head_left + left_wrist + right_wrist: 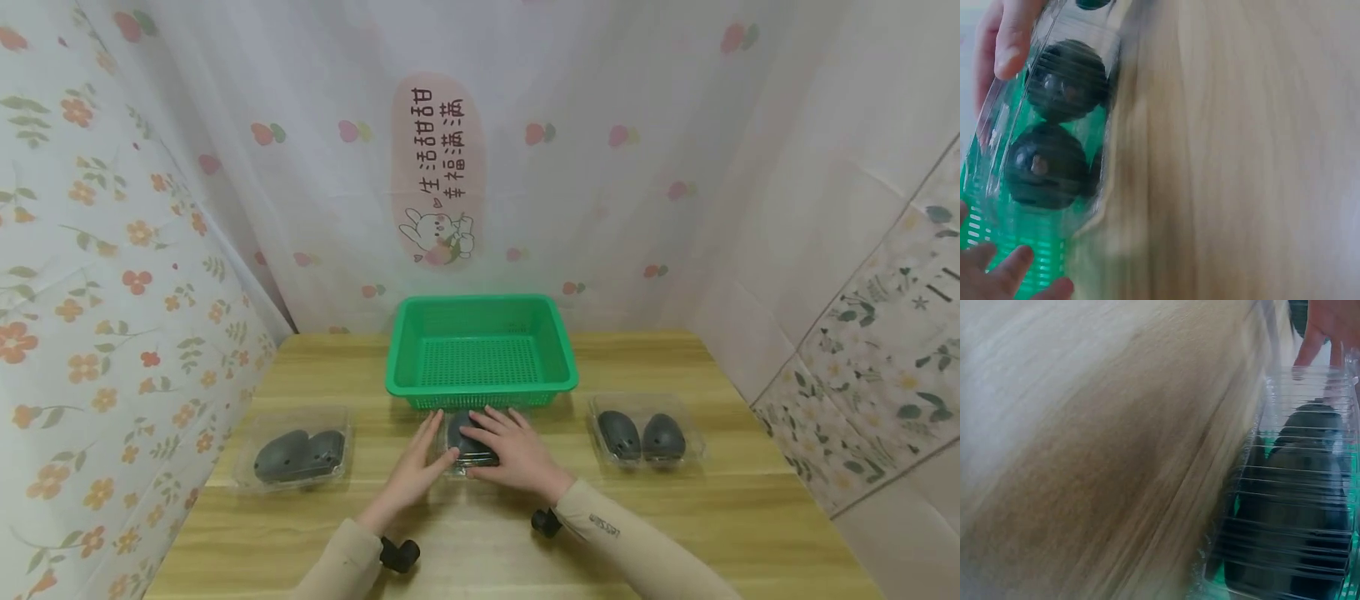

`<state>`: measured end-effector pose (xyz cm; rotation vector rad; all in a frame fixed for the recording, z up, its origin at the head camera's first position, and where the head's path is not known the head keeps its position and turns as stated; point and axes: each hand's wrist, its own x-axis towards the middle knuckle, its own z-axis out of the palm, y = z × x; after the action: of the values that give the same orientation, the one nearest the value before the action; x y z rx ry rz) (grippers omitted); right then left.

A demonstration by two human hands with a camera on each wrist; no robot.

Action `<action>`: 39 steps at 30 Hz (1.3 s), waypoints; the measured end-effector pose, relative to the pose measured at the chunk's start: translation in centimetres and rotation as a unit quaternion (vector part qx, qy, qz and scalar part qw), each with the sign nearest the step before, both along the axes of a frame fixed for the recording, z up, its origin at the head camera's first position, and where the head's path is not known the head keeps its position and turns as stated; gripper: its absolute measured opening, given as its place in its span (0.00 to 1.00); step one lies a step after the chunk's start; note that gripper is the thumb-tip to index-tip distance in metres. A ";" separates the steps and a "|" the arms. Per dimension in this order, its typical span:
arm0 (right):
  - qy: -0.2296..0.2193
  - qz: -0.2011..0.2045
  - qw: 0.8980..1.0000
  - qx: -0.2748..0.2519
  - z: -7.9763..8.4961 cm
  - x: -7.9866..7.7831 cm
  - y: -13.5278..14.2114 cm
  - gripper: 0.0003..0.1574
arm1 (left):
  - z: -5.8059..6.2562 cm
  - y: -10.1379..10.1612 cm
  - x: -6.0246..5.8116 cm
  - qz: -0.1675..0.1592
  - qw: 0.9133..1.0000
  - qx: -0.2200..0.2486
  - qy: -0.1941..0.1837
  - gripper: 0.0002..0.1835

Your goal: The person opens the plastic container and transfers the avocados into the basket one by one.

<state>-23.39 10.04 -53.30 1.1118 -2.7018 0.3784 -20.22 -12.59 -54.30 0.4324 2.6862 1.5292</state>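
Note:
A clear plastic box sits in front of me, with dark egg-shaped things inside it. My left hand is along its left side, thumb near the front left corner. Across the top spreads my right hand, its fingers lying over the lid. In the left wrist view, left-hand fingers stand apart beside the box end. From the right wrist, the ridged box wall shows close up, with the dark contents behind it.
A green plastic basket stands just behind the box. Similar clear boxes with dark egg-shaped things lie at the left and right. Patterned curtains enclose the wooden table at the back and sides.

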 end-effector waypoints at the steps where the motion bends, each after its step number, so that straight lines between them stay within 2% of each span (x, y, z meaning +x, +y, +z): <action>1: 0.003 -0.001 1.000 0.002 0.0 0.0 0.0 0.43 | 0.0 0.1 0.0 0.007 1.000 0.018 -0.006 0.41; 4: 0.003 -0.002 1.000 0.006 0.2 -0.1 -0.1 0.43 | -0.1 0.3 0.1 0.021 0.995 0.081 -0.045 0.44; 8: 0.002 -0.004 1.000 0.009 0.1 -0.1 -0.1 0.42 | -0.4 0.8 0.3 0.039 0.981 0.151 -0.111 0.49; 11: 0.009 -0.007 1.000 0.012 -0.1 -0.2 0.0 0.41 | -0.8 1.3 0.5 0.056 0.972 0.185 -0.132 0.51; 17: 0.029 -0.010 0.999 0.013 -0.3 -0.3 0.0 0.40 | -1.5 2.0 0.7 0.077 0.962 0.225 -0.135 0.55; 24: 0.024 -0.008 1.000 0.016 -0.4 -0.2 0.0 0.36 | -2.5 2.7 1.2 0.092 0.965 0.219 -0.109 0.51; 30: 0.032 -0.010 0.999 0.020 -0.6 -0.3 -0.1 0.33 | -3.3 3.1 1.5 0.091 0.959 0.250 -0.097 0.48; 39: 0.052 -0.001 0.998 0.034 -0.6 -0.2 -0.1 0.30 | -3.2 3.3 1.5 0.097 0.957 0.256 -0.095 0.44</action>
<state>-23.56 9.94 -53.92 1.1136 -2.6428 0.2243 -18.69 -9.33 -57.47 0.0162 2.2217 2.1982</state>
